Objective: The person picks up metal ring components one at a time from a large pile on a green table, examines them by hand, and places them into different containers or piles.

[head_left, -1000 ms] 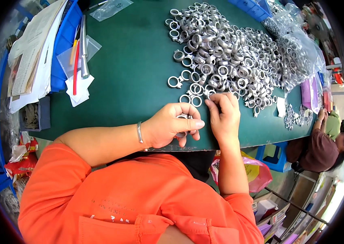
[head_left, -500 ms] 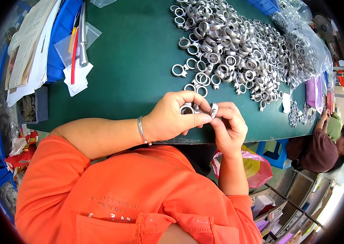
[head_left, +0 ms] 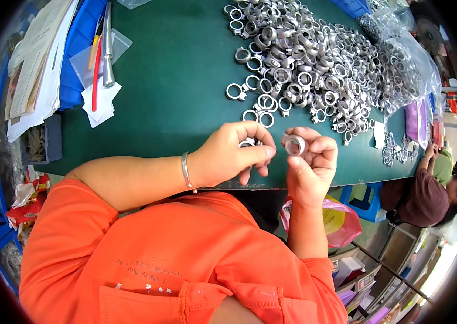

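Note:
Over the table's near edge, my right hand (head_left: 315, 170) pinches a silver metal ring clamp (head_left: 299, 151) between thumb and fingers, its round opening facing up. Just left of it, my left hand (head_left: 224, 154) curls loosely around another metal ring clamp (head_left: 247, 142), mostly hidden under the fingers. The left thumb and index fingertip are apart from the right hand's ring. Beyond both hands, several loose rings (head_left: 265, 120) lie at the near edge of a large heap of the same ring clamps (head_left: 304, 81).
The green table (head_left: 164, 70) carries a blue bin (head_left: 80, 65), papers (head_left: 42, 70), a red pen (head_left: 96, 86) and a metal rod (head_left: 108, 59) at left. Plastic bags of rings (head_left: 406, 70) and a purple basket (head_left: 416, 121) stand right. A person (head_left: 425, 197) sits farther right.
My hands have drawn apart. My right hand has moved right with its ring clamp, which has turned from edge-on to show its opening. The left fingers have let go of that ring.

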A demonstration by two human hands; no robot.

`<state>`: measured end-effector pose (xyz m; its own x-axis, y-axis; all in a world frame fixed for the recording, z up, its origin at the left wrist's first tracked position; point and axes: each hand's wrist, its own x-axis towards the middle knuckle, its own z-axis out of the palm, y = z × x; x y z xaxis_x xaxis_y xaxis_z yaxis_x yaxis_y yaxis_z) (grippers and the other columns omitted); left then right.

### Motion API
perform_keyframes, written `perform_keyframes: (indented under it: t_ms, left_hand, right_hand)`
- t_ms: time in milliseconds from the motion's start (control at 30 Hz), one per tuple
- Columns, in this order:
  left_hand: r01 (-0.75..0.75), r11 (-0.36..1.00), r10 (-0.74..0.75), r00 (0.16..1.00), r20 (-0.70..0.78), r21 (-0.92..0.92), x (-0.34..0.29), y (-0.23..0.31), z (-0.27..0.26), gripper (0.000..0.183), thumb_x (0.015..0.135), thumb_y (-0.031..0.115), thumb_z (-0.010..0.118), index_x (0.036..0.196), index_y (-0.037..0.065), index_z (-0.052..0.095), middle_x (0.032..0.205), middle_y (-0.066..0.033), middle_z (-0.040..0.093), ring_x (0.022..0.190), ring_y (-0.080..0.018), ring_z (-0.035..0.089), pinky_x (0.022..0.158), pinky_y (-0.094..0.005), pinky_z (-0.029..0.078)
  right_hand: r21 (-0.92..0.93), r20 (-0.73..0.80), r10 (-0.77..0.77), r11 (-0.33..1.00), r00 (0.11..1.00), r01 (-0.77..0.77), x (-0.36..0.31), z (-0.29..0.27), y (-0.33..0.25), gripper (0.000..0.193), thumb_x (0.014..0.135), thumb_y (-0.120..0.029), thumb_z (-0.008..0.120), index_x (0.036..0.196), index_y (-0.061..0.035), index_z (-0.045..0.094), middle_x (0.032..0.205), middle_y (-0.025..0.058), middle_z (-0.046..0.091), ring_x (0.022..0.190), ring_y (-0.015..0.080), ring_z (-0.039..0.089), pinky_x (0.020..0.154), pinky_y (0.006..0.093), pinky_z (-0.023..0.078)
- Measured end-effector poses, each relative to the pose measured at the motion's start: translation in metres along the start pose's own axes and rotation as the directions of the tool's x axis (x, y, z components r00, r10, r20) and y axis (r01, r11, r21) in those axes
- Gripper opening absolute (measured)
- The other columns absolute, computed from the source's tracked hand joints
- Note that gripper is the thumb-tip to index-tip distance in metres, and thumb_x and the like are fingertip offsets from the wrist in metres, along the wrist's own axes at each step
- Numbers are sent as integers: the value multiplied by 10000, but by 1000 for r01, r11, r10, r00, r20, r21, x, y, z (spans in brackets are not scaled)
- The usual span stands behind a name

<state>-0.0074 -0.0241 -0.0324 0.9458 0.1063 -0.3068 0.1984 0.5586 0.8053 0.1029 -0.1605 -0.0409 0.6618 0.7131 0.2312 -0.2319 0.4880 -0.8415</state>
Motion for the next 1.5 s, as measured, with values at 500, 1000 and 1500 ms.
perform_keyframes:
  t_ms: [500, 1000, 1500]
  left_hand:
    - [134, 958, -95, 983, 157, -255, 2, 2, -3, 81, 845, 92, 572, 893, 33, 545, 838, -65, 552, 722, -144, 583, 447, -224, 452]
    - [-72, 997, 71, 997, -14, -32, -1, 4, 1, 152, 828, 105, 612, 942, 11, 574, 861, -43, 553, 715, -95, 572, 447, -188, 439]
    - [-329, 866, 341, 939, 37, 376, -1, 3, 1, 88, 786, 42, 640, 872, 27, 626, 871, -29, 571, 683, -65, 531, 527, -187, 436]
  right_hand:
    - [-964, 238, -162, 80, 958, 253, 58, -13, 10, 155, 693, -54, 690, 819, -29, 603, 759, 110, 522, 717, 275, 505, 641, 360, 408]
    - [-414, 16, 227, 888, 974, -200, 6, -6, -9, 129, 855, -29, 545, 958, 39, 582, 890, 69, 567, 701, 99, 538, 605, 201, 435]
    - [-844, 348, -292, 316, 891, 433, 5, 10, -8, 248, 667, 137, 615, 877, 7, 592, 817, 126, 606, 724, 213, 605, 655, 263, 488]
